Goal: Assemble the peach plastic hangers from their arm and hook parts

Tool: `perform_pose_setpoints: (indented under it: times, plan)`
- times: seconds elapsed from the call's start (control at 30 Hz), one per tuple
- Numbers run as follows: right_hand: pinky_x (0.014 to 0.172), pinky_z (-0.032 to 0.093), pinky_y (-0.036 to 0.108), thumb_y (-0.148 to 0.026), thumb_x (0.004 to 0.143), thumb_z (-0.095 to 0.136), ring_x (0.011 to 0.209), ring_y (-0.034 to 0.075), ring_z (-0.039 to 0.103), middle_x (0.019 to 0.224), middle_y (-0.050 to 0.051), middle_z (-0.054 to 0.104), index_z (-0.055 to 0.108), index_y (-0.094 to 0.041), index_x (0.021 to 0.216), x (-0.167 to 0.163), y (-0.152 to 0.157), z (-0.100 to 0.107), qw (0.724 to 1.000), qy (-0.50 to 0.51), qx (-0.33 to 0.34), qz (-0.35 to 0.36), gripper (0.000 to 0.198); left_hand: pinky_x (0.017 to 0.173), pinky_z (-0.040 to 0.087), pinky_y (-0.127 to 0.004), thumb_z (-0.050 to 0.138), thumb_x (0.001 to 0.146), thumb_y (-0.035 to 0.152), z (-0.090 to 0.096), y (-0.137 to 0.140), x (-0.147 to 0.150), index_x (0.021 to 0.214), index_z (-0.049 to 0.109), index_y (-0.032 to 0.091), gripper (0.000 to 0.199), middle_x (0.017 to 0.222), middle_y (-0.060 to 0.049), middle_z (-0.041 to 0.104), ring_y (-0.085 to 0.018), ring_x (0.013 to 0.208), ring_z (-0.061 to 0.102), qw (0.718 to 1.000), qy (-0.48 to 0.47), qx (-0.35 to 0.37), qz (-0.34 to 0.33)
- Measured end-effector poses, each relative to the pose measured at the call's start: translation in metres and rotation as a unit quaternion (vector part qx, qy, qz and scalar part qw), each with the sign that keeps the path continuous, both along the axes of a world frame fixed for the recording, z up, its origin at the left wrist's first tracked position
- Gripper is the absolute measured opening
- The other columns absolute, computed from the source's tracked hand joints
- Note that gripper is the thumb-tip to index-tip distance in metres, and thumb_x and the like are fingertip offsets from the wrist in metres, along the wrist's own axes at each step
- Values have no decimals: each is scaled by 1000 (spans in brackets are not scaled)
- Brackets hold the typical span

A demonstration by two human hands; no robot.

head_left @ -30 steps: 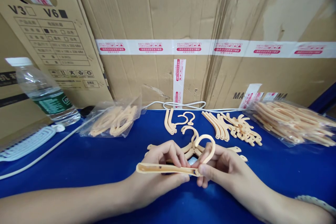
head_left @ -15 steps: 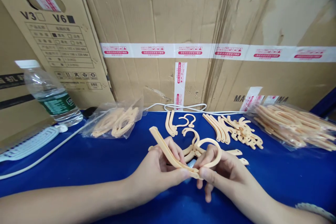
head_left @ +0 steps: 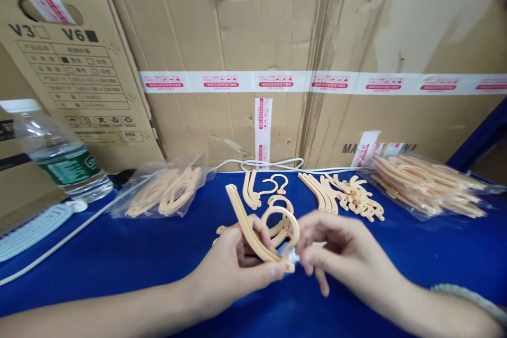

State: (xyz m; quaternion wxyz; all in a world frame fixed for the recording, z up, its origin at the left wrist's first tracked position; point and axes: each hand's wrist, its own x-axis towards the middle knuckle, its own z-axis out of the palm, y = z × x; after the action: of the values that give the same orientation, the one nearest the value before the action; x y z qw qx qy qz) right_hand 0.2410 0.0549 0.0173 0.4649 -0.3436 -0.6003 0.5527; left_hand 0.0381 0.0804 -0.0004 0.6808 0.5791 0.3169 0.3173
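Note:
My left hand (head_left: 233, 261) is closed around a cream plastic hanger arm (head_left: 249, 232), which slants up and away to the left. A curved hanger hook (head_left: 291, 219) rises from the arm's lower end, where the two pieces meet at my left thumb. Just right of the hook is my right hand (head_left: 340, 248), fingers loosely bent and apart, with nothing seen in them. Behind my hands, partly hidden, a hanger (head_left: 279, 237) with its own hook lies on the blue table (head_left: 158, 253).
Loose hanger arms (head_left: 249, 190), hooks (head_left: 281, 182) and a pile of pieces (head_left: 352, 195) lie farther back. Bagged hanger parts sit left (head_left: 166, 190) and right (head_left: 428, 185). A water bottle (head_left: 63, 158), pale blue brush (head_left: 39, 227) and white cable (head_left: 71, 243) are leftward. Cardboard boxes (head_left: 222, 127) stand behind.
My right hand has let go of the hook and moved slightly right of it. The hook now stands more upright over the arm in my left hand. The view has shifted a little.

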Motion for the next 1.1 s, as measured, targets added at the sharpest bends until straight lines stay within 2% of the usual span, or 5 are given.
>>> perform_pose_setpoints:
  times: [0.17,0.3,0.4,0.83,1.1]
  plan:
    - [55,51,23,-34,91,63,63,14,60,75,3,66,69,-19,92,49,38,44,923,-255,249,-149,17,64,43,-20,81,68,25,5,5,0,81,55,17,30,70,5,64,-9,65,58,999,5,0,52]
    - [75,51,35,-18,84,67,87,23,63,92,7,67,74,-20,92,81,69,43,769,-539,344,-19,11,64,42,-20,81,67,30,10,3,1,82,64,15,27,69,3,64,-9,64,55,999,23,-5,48]
    - [78,51,35,-11,77,71,94,25,63,97,7,65,74,-21,91,87,80,29,729,-602,323,27,17,65,42,-20,81,69,32,12,2,0,85,68,15,26,71,2,65,-10,66,55,998,35,-3,52]
    - [40,41,21,-40,97,53,42,11,55,57,-3,60,59,-20,100,45,36,44,936,-217,221,-166,21,65,44,-21,81,70,31,7,4,-1,81,69,16,22,68,1,67,-10,65,57,999,-7,4,46]
    - [61,58,24,-45,87,67,97,24,65,101,10,69,70,-22,100,17,6,33,987,-39,32,-154,26,66,47,-21,80,71,27,10,2,0,80,70,16,17,68,2,67,-10,65,59,998,-10,19,53]
